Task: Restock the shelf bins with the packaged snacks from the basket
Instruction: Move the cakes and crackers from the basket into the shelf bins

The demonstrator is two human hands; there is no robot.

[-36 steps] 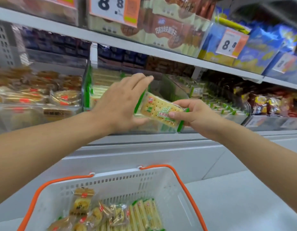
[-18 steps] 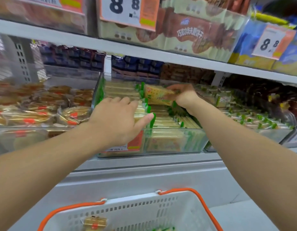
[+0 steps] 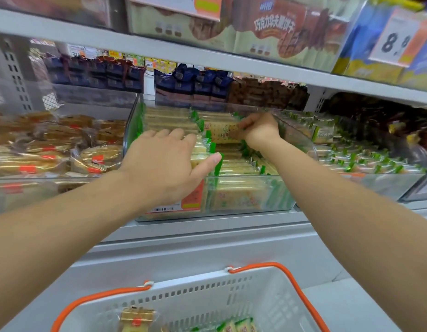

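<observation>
The clear plastic shelf bin (image 3: 246, 195) held rows of green-edged cracker packets, above my white orange-handled basket (image 3: 207, 298). My left hand (image 3: 169, 164) lay flat, fingers straight, on those rows. My right hand (image 3: 260, 130) pinched one green-trimmed cracker packet (image 3: 222, 133) at the bin's back.

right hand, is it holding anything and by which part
The right hand pinches a green-edged cracker packet by its right end, over the clear bin.
</observation>
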